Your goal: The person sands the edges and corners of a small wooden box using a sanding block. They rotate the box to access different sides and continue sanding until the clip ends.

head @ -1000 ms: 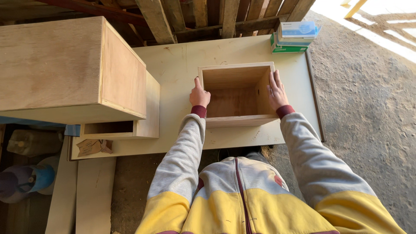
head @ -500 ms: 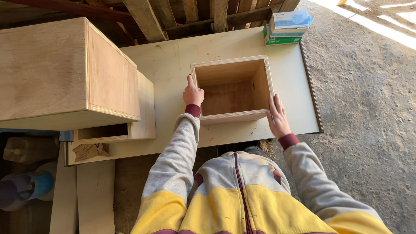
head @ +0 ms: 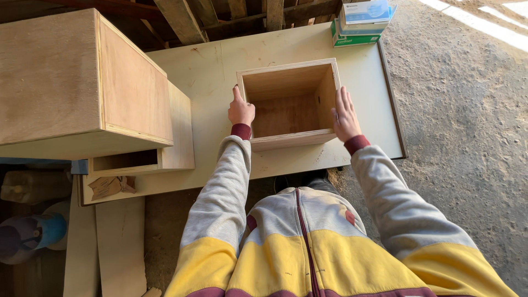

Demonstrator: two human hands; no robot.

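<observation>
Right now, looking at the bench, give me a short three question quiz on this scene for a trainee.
1. True or false: the open plywood box sits on the pale board with its opening facing up.
2. Which hand lies against the box's right wall? A) left hand B) right hand
3. What is stacked at the board's far right corner?

Key
1. True.
2. B; the left hand lies against the left wall.
3. Small cardboard packets, blue and white over green.
</observation>
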